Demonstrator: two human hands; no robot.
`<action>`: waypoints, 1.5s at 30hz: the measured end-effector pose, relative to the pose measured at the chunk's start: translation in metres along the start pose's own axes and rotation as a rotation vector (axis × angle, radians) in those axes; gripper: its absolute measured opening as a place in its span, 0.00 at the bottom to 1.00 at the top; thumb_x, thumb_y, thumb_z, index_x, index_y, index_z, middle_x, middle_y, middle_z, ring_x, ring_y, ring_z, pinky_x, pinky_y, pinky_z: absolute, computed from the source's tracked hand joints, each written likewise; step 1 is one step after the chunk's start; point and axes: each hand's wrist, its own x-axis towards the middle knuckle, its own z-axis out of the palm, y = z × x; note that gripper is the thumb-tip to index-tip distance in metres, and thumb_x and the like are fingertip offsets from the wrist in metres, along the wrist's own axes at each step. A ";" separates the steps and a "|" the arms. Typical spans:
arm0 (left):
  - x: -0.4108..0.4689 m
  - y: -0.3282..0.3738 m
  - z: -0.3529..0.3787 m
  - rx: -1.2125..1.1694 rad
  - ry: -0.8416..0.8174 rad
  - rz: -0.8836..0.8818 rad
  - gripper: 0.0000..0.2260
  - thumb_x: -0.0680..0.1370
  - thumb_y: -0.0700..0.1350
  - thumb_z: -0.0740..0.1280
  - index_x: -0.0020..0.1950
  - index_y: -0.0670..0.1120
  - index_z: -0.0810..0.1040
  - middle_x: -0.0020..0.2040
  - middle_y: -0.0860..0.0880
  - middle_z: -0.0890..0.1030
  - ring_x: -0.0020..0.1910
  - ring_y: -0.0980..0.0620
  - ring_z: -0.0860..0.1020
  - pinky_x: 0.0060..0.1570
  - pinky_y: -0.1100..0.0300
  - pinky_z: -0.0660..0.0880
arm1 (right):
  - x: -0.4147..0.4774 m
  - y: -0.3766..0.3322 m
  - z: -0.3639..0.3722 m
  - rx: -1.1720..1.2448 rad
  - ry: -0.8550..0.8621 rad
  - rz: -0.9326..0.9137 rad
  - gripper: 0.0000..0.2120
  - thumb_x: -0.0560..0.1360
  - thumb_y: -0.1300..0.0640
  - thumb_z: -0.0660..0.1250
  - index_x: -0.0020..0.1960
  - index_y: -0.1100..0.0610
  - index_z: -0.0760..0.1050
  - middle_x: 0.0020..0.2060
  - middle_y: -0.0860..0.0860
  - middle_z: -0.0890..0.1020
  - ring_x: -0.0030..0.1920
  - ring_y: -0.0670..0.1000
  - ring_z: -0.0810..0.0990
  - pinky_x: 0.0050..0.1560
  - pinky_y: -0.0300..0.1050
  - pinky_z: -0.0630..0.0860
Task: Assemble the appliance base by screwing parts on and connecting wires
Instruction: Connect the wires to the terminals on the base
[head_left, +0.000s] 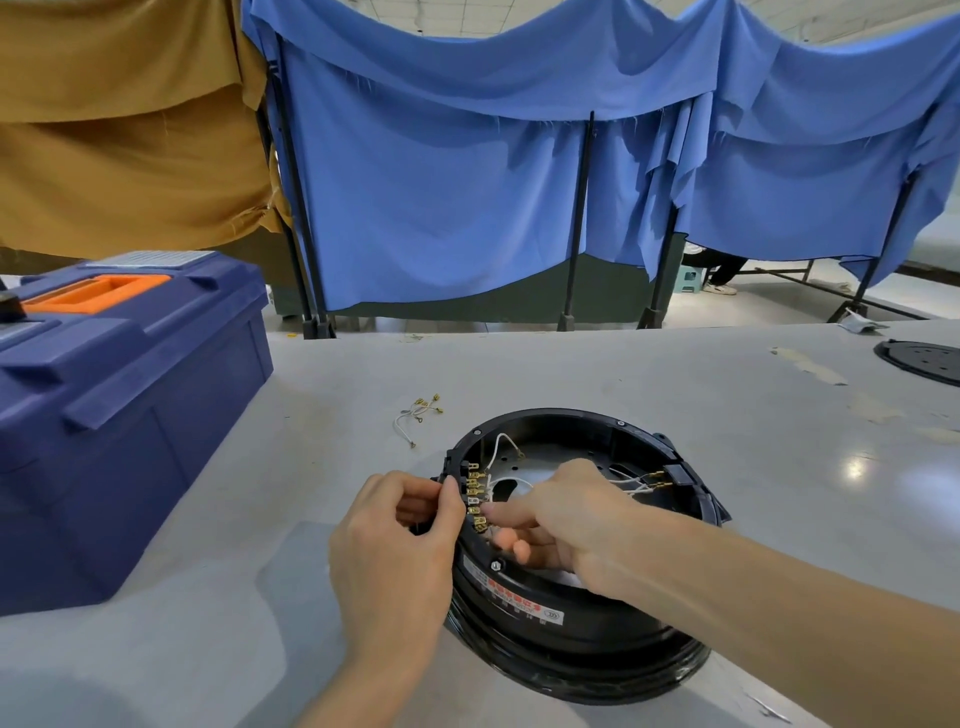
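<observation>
A round black appliance base (587, 639) lies upside down on the grey table, its inside open to view. A row of brass terminals (475, 499) lines its left inner wall, and white wires (631, 483) with brass ends run across the metal floor. My left hand (400, 551) grips the black connector block on the outside of the left rim. Reaching inside the base, my right hand (561, 519) pinches a wire end against the lower terminals. The pinched connector is mostly hidden by my fingertips.
A blue toolbox (114, 415) with an orange handle stands at the left. Loose white wires with brass ends (418, 415) lie on the table (675, 374) beyond the base. A black round plate (922, 361) sits at the far right edge. Blue and tan cloth screens hang behind.
</observation>
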 end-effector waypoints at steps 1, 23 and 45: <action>0.000 0.000 0.000 0.002 0.002 0.002 0.09 0.72 0.47 0.74 0.33 0.53 0.78 0.32 0.56 0.79 0.35 0.60 0.78 0.38 0.60 0.76 | -0.001 -0.001 -0.002 -0.017 -0.015 0.005 0.07 0.73 0.68 0.73 0.46 0.69 0.76 0.21 0.56 0.78 0.19 0.48 0.75 0.20 0.35 0.71; -0.001 0.004 -0.002 -0.003 -0.027 -0.090 0.09 0.68 0.50 0.77 0.33 0.52 0.78 0.30 0.60 0.79 0.31 0.59 0.77 0.32 0.60 0.71 | 0.002 0.002 -0.006 0.232 -0.167 0.071 0.05 0.78 0.76 0.59 0.51 0.72 0.72 0.25 0.61 0.80 0.22 0.52 0.81 0.21 0.37 0.76; -0.003 0.003 -0.003 -0.014 -0.021 -0.070 0.09 0.69 0.51 0.77 0.34 0.52 0.78 0.28 0.58 0.78 0.29 0.58 0.77 0.32 0.58 0.73 | -0.025 -0.011 -0.029 -0.629 -0.097 -0.434 0.02 0.76 0.63 0.70 0.47 0.61 0.80 0.33 0.56 0.83 0.26 0.53 0.81 0.26 0.42 0.76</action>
